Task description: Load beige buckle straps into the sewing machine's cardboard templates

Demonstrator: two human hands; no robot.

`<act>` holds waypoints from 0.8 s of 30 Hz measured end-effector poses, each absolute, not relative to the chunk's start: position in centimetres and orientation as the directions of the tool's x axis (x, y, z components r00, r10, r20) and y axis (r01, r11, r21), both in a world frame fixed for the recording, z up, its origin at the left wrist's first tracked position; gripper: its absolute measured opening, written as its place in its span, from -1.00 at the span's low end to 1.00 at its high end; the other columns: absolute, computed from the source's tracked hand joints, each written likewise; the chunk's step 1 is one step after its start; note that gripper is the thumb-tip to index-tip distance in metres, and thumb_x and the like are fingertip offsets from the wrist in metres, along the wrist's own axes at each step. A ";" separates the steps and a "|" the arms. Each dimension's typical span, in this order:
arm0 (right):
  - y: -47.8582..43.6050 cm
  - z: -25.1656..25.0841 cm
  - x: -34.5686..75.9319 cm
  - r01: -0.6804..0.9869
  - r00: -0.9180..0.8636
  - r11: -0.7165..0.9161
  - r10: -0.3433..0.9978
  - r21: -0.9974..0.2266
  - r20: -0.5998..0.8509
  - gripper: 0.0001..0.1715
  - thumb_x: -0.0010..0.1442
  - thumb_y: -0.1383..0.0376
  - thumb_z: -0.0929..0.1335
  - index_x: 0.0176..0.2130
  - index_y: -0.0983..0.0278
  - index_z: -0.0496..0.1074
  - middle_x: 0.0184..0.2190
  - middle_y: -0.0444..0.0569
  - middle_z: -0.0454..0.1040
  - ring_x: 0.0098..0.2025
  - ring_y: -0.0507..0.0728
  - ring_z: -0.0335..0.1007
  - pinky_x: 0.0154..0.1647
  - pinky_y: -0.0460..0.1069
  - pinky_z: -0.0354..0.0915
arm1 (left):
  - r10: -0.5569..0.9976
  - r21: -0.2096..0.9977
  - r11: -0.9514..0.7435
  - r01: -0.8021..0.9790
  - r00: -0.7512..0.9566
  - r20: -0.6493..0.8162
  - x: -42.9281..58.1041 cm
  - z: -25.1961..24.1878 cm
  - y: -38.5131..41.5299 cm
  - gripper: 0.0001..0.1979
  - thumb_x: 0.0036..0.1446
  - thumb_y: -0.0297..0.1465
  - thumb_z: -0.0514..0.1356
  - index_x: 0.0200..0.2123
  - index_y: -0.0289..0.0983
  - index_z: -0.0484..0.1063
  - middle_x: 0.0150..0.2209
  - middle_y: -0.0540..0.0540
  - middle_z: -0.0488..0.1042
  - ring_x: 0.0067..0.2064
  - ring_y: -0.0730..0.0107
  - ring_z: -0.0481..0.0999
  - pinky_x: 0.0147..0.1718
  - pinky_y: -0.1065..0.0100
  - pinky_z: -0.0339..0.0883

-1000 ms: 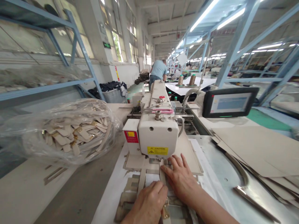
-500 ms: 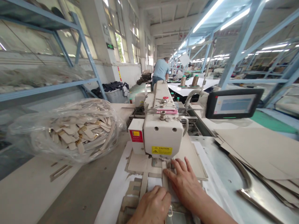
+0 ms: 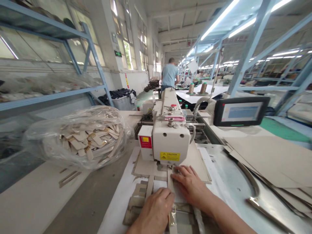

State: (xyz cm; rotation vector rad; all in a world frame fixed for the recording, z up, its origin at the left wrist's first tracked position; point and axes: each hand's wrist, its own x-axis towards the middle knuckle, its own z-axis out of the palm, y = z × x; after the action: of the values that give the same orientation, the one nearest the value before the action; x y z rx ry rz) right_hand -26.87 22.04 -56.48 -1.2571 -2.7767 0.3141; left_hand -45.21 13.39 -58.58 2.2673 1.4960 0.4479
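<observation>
Both hands [image 3: 170,198] apparently flat on strap [image 3: 170,185]

Worktable [image 3: 36,201] bears sewing machine [image 3: 170,143], bagged straps [image 3: 80,139], perhaps cardboard [image 3: 268,159].

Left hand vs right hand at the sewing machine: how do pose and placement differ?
The left hand is curled, knuckles up, near the bottom edge of the picture; the right hand lies flat with fingers spread, farther forward. The left hand pinches the lower part of the beige strap; the right hand presses down beside the strap, fingertips close under the sewing machine. Both are bare and rest on the beige template.
</observation>
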 end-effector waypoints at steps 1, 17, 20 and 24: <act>22.0 -56.3 -26.0 0.715 -0.683 0.658 0.729 -0.235 -0.037 -0.36 0.19 0.50 0.28 0.21 0.16 0.45 0.28 0.11 0.30 0.33 0.34 0.14 0.39 0.40 0.01 | 0.926 0.497 -0.347 0.796 0.374 0.048 -45.3 -58.6 13.4 -0.73 0.26 -0.67 0.04 -0.20 -0.24 0.44 -0.09 -0.05 0.54 -0.08 0.27 0.54 -0.09 0.29 0.43; 21.0 -57.4 -18.7 0.660 -0.746 0.744 0.665 -0.103 0.020 -0.45 0.42 0.31 0.19 0.33 0.22 0.31 0.42 0.18 0.07 0.43 0.38 -0.02 0.35 0.38 0.17 | 0.933 0.791 -0.325 0.518 0.311 0.179 -45.4 -58.0 15.5 -0.61 0.23 -0.55 0.10 0.05 -0.14 0.51 -0.01 -0.08 0.59 0.01 0.29 0.55 0.03 0.33 0.40; 20.7 -56.6 -19.3 0.629 -0.747 0.749 0.656 -0.207 0.106 -0.62 0.45 0.29 0.16 0.02 0.33 0.49 0.33 0.26 0.25 0.36 0.37 0.16 0.31 0.29 0.28 | 0.915 0.758 -0.388 0.524 0.318 0.249 -45.1 -57.3 15.5 -0.70 0.23 -0.56 0.12 -0.07 -0.18 0.54 -0.13 -0.07 0.61 -0.07 0.28 0.57 -0.05 0.33 0.43; 17.9 -53.9 -20.2 0.525 -0.708 0.652 0.691 -0.547 0.143 -0.64 0.51 0.18 0.16 0.10 0.26 0.38 0.25 0.24 0.35 0.27 0.23 0.32 0.26 0.12 0.33 | 0.800 0.663 -0.593 0.457 0.427 0.421 -46.1 -57.6 14.1 -0.81 0.23 -0.46 0.22 -0.10 -0.17 0.53 -0.10 -0.07 0.63 -0.03 0.29 0.57 0.03 0.34 0.44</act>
State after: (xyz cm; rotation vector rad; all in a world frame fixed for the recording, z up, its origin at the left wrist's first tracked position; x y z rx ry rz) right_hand -20.20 17.86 -53.88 -0.9673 -2.5323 0.6839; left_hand -46.10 14.11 -57.59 2.2317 1.0631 1.0166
